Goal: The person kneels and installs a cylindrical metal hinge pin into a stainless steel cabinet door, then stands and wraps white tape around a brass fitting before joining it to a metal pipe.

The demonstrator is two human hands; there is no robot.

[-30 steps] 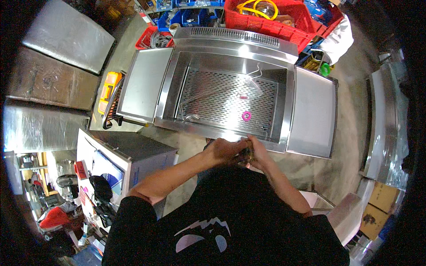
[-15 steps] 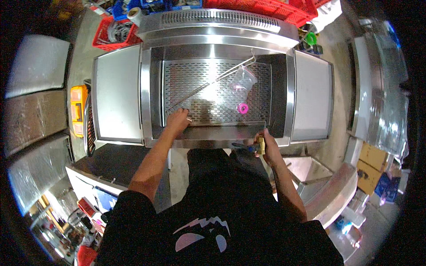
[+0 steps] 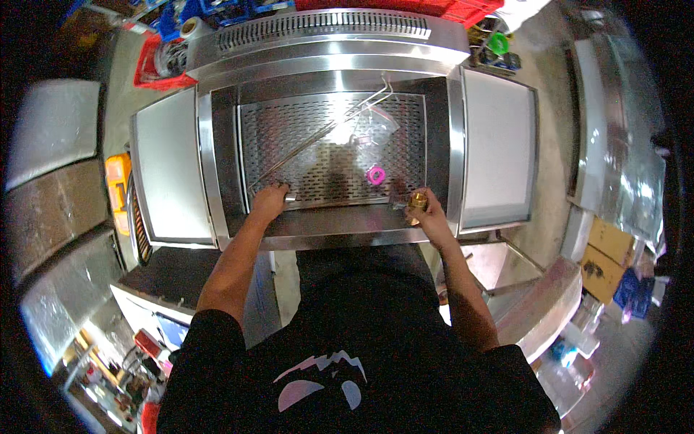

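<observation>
My left hand (image 3: pixel 270 203) is closed at the near left edge of a slotted metal plate (image 3: pixel 303 130), which lies inside a stainless steel basin. A small pale, shiny piece (image 3: pixel 290 197) sticks out from its fingers; its kind cannot be made out. Over the basin's near right corner, my right hand (image 3: pixel 432 215) grips a brass fitting (image 3: pixel 418 200). Beside that fitting is a blurred see-through thing (image 3: pixel 397 202). On the plate lie a pink ring-shaped spool (image 3: pixel 375 176), a clear plastic bag (image 3: pixel 377 123) and thin bent metal rods (image 3: pixel 311 139) running diagonally.
White-topped side shelves flank the basin, left (image 3: pixel 168 166) and right (image 3: pixel 499 148). A vented steel ledge (image 3: pixel 325 26) runs along the back. Red crates (image 3: pixel 150 64) and blue bins stand beyond it. An orange case (image 3: pixel 118 184) lies at the left, cardboard boxes (image 3: pixel 606 264) at the right.
My right hand has moved up and forward from the basin's front rim to above its near right corner, carrying the brass fitting. My left hand stays at the plate's near left edge. The view has shifted.
</observation>
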